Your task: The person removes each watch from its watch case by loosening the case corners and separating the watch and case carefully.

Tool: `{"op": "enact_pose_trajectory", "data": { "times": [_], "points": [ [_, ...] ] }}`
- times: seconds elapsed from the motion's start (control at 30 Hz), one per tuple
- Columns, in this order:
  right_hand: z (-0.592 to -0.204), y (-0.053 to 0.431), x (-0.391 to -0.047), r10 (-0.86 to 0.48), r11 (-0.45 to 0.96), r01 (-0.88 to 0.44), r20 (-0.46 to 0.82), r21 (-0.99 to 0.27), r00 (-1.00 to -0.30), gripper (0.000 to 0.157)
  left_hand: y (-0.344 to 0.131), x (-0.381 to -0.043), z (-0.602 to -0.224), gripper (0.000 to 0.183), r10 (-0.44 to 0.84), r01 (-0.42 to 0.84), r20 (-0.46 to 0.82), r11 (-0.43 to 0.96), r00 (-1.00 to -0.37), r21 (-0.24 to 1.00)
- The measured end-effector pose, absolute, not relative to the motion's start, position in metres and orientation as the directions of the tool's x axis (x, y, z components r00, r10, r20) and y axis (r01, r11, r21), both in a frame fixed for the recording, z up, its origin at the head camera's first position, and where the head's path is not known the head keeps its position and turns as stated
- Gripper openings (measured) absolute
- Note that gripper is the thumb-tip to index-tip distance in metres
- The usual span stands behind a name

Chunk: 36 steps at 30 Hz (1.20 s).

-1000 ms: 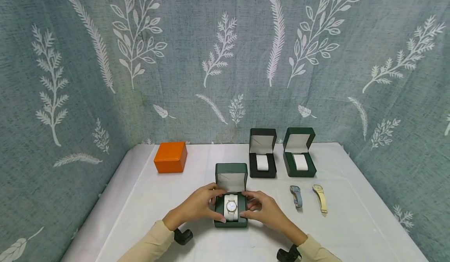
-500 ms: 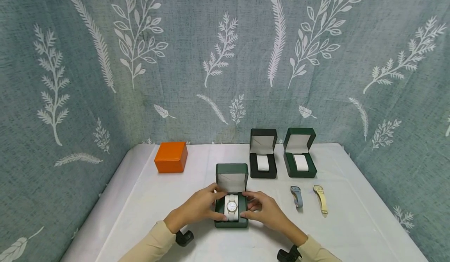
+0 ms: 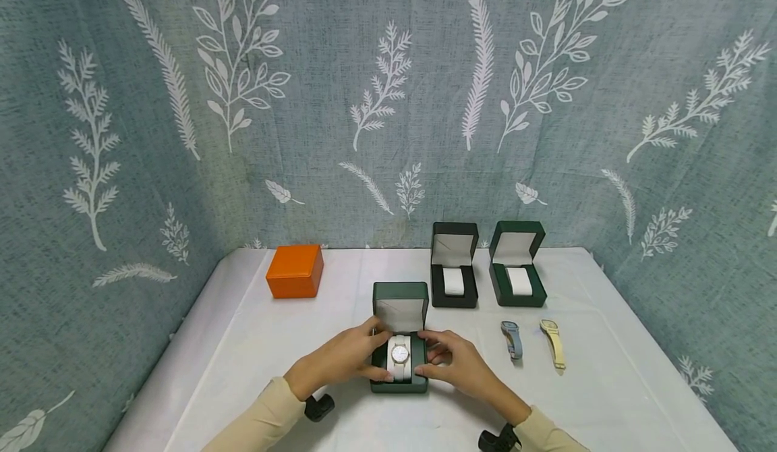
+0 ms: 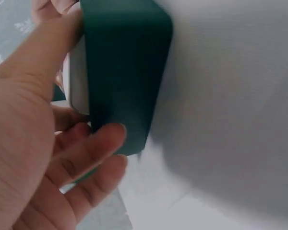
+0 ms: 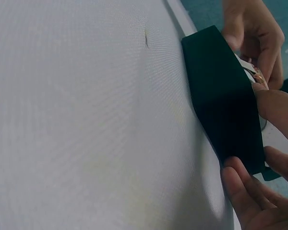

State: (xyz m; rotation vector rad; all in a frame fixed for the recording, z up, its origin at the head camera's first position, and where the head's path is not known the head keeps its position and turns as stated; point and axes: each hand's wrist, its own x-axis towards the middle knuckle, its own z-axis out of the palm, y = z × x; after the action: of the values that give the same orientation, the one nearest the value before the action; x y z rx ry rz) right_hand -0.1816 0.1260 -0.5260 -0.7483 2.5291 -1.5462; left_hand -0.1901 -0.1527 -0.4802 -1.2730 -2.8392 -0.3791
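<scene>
The left sleeve [image 3: 262,417] is plain beige, as is the right sleeve [image 3: 545,430]; a black left camera [image 3: 319,408] and a black right camera [image 3: 494,440] are worn beside them.

Blue-green cloth [image 3: 322,54] hangs behind the table [image 3: 243,364] and along both its sides, like three walls. White leaves [image 3: 279,191] and twigs [image 3: 90,148] cover it. A white sheet [image 3: 631,384] with small creases lies over the table. The cloth looks brighter at the top right.
</scene>
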Motion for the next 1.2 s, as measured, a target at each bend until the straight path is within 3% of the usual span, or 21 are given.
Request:
{"op": "enact_pose_trajectory", "data": {
  "times": [0.37, 0.67, 1.03, 1.2],
  "points": [
    [-0.526, 0.126, -0.182, -0.442, 0.372, -0.364, 0.182, -0.854, -0.879, 0.061, -0.142, -0.195, -0.474, 0.075, 0.679, 0.668, 0.056, 0.699, -0.732, 0.254],
    [-0.525, 0.126, -0.181, -0.44, 0.372, -0.364, 0.183, -0.854, -0.879, 0.062, -0.139, -0.195, -0.469, 0.069, 0.688, 0.673, 0.03, 0.699, -0.725, 0.241],
    [-0.528, 0.126, -0.18, -0.451, 0.398, -0.379, 0.182, -0.835, -0.874, 0.061, -0.139, -0.194, -0.473, 0.069, 0.698, 0.7, 0.096, 0.685, -0.71, 0.199],
    [-0.525, 0.126, -0.18, -0.451, 0.381, -0.385, 0.194, -0.841, -0.871, 0.061, -0.14, -0.194, -0.473, 0.07, 0.689, 0.691, 0.107, 0.679, -0.717, 0.248]
  ]
}}
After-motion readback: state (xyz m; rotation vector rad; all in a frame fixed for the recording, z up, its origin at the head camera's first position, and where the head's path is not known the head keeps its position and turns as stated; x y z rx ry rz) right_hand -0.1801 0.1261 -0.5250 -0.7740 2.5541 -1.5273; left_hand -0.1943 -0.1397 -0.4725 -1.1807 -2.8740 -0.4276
